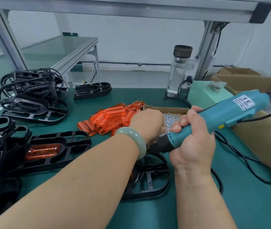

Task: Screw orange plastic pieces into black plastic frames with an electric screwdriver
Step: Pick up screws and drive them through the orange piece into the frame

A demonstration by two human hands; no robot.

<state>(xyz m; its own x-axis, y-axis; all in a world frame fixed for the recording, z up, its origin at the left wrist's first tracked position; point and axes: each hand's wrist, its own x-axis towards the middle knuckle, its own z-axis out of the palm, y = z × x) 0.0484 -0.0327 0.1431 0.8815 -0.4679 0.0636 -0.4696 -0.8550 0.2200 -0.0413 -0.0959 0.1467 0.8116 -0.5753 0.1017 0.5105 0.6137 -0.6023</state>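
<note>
Near the front edge of the counter (230, 204), our right grip (192, 139) wraps round the electric screwdriver (227, 113), its cord looping toward the right edge. The bit is hidden behind our left grip (146, 123), which dips into the box of screws (171, 117). Its fingers are out of sight, so we cannot tell what they hold. The orange pieces (115, 116), heaped mid-counter, look light, stiff and slick, and are best pinched by their long edges. A black frame (148, 179) lies under our forearms, largely covered.
</note>
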